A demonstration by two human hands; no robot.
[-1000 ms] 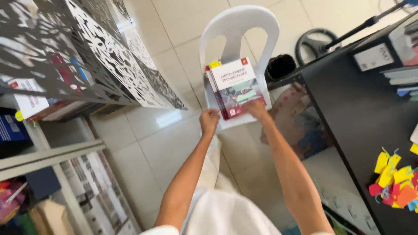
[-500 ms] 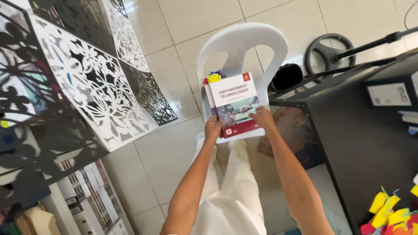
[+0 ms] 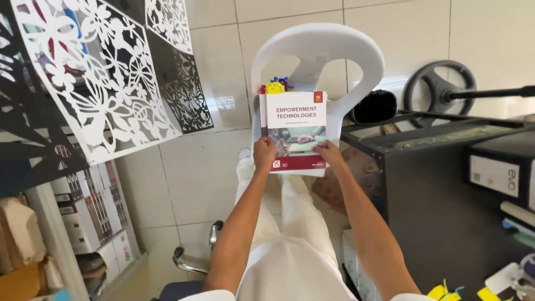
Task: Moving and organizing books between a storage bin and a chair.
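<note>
Far to your left, a white cut-out floral panel [image 3: 95, 72] is leaning over shelves of upright books [image 3: 92, 203]. Moving toward the middle, your left hand [image 3: 263, 155] is gripping the lower left corner of a white and dark red book [image 3: 295, 129], fingers curled round its edge with the thumb lying on the cover. The book is sitting on top of a small stack on the seat of a white plastic chair [image 3: 317, 50], and yellow and blue paper tags [image 3: 276, 85] are poking out just behind its top edge. Your right hand [image 3: 330, 153] is holding the book's lower right corner, fingers pressed together on the cover. Further right, a black desk [image 3: 440, 189] is standing just beside the chair, with a black steering wheel [image 3: 440, 89] lying on the floor behind it.
</note>
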